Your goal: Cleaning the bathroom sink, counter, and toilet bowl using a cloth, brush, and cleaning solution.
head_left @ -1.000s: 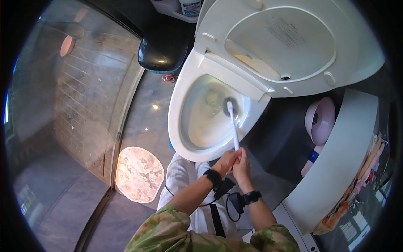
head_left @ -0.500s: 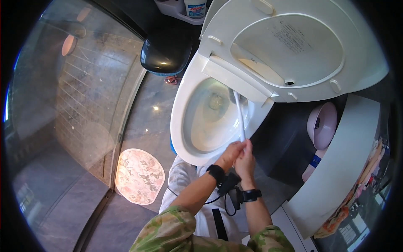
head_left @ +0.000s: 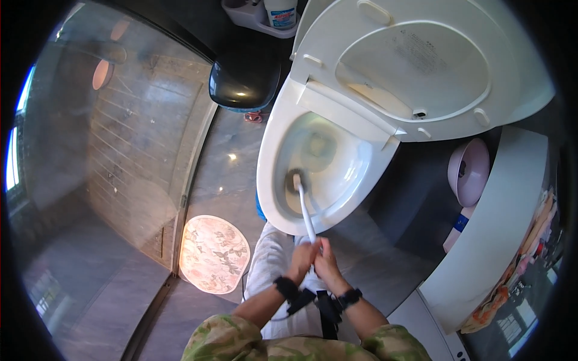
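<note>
Toilet brush (head_left: 304, 207) inside white toilet bowl (head_left: 271, 156), long axis near vertical, head up and slightly left against near inner wall. Left hand (head_left: 303, 257), right hand (head_left: 325, 260) pressed together, clasping handle end; raised seat (head_left: 421, 66) rightward.

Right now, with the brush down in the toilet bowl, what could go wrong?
Both hands, left hand and right hand, grip the very end of the long toilet brush, so its head may slip and flick water over the bowl rim. Drops could reach the floor mat nearby.
</note>
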The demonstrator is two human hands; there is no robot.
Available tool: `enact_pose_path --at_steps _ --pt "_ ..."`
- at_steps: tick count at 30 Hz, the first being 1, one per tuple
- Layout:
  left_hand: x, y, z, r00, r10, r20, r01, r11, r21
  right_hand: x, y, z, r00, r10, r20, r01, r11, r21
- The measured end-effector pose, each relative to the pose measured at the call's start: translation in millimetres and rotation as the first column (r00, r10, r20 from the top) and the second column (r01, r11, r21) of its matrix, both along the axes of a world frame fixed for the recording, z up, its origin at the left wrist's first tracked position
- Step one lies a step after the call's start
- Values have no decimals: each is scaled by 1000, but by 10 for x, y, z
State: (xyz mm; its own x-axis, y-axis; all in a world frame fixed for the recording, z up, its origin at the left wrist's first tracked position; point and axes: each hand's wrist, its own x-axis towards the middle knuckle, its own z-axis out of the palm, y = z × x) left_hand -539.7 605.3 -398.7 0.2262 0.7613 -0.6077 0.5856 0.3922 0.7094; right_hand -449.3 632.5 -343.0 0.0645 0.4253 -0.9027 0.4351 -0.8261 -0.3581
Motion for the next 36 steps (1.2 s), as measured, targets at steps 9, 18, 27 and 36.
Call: enact_pose_path --at_steps 9,18,27,36 --pt "43 273 0 897 440 51 -345 766 -543 151 47 -203 998 2 -67 0 999 38" --pt "-81 720 -230 923 309 230 -149 837 -527 48 320 -655 986 -138 -98 136 990 -27" --pt "-220 632 -83 944 180 277 -134 975 -179 -71 501 -263 997 32 -76 -34 999 -23" --pt "-317 565 127 673 713 197 -344 538 -770 -122 465 -59 976 37 -215 -42 999 -20"
